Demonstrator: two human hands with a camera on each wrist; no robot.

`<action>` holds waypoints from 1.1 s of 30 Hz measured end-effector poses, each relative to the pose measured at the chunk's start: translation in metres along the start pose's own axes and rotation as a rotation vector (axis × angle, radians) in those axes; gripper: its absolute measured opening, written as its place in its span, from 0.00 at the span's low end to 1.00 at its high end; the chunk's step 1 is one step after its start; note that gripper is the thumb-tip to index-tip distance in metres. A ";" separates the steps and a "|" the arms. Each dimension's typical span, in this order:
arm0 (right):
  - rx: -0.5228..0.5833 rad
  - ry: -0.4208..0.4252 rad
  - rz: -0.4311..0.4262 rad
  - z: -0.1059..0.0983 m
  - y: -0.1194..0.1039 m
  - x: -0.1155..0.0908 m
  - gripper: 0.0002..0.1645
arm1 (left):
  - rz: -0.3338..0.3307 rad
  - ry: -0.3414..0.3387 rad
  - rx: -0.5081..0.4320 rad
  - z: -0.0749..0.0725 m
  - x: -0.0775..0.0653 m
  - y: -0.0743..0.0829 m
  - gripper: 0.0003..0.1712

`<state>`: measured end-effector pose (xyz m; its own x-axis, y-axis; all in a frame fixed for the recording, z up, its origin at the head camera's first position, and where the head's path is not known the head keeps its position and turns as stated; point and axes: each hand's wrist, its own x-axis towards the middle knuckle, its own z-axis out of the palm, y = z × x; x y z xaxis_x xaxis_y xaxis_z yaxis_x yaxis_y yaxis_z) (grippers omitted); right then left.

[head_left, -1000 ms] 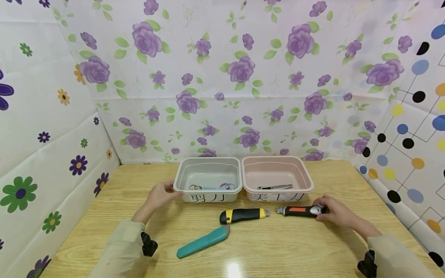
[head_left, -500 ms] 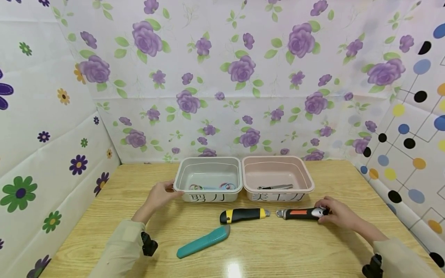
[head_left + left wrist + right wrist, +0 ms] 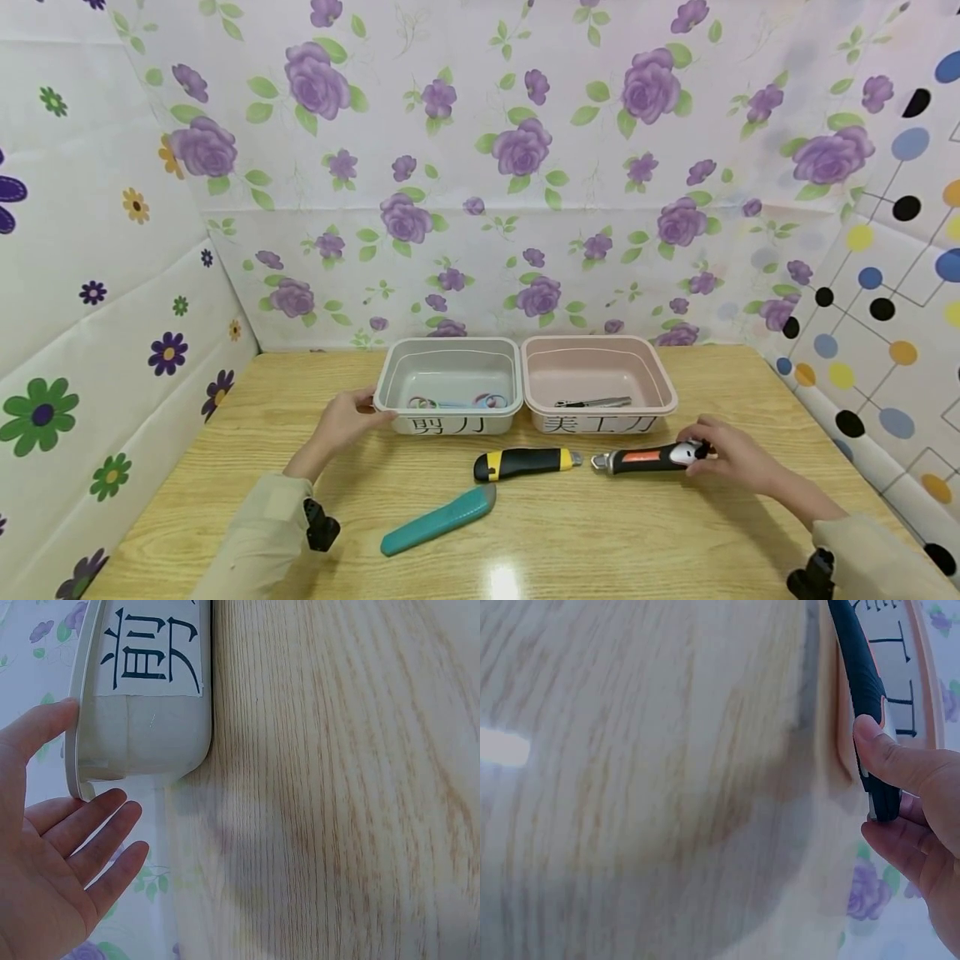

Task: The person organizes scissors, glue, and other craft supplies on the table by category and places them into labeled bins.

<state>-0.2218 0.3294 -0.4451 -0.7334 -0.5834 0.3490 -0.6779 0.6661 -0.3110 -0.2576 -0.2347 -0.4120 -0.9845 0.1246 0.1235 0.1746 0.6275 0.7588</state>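
In the head view my left hand [image 3: 343, 429] is at the left corner of the grey bin [image 3: 456, 424]. Its thumb touches the rim [image 3: 73, 750], and the other fingers extend loosely beside the corner. My right hand [image 3: 727, 457] pinches the rear end of a black utility knife [image 3: 645, 459] with an orange inlay, between thumb and fingers. The knife's metal tip points left, in front of the pink bin [image 3: 600, 423]. Whether the knife is off the table cannot be told. A black-and-yellow utility knife [image 3: 525, 463] and a teal box cutter [image 3: 438, 522] lie on the table.
Scissors [image 3: 487, 402] with colourful handles lie inside the grey bin. A slim metallic cutter [image 3: 596, 402] lies in the pink one. Both bins stand side by side on the wooden table [image 3: 585, 542], near the floral back wall [image 3: 465, 275], with black-lettered labels in front.
The right wrist has shifted slightly right and toward me. The held knife has turned a little, its tip now slightly lower in the view. My left hand has stayed at the grey bin.
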 end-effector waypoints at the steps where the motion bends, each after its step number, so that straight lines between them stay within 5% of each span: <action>1: 0.004 0.003 -0.001 -0.001 -0.002 0.001 0.21 | 0.002 0.000 0.001 0.000 0.000 0.000 0.33; 16: -0.016 0.069 -0.088 -0.020 -0.021 0.021 0.23 | -0.017 0.002 0.003 0.000 -0.001 -0.001 0.34; 33: -0.118 0.036 -0.063 -0.049 -0.030 0.061 0.22 | -0.011 0.001 0.005 0.002 0.000 -0.001 0.35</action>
<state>-0.2439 0.2966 -0.3708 -0.6858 -0.6103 0.3965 -0.7104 0.6798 -0.1823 -0.2578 -0.2341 -0.4137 -0.9864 0.1167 0.1161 0.1639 0.6327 0.7568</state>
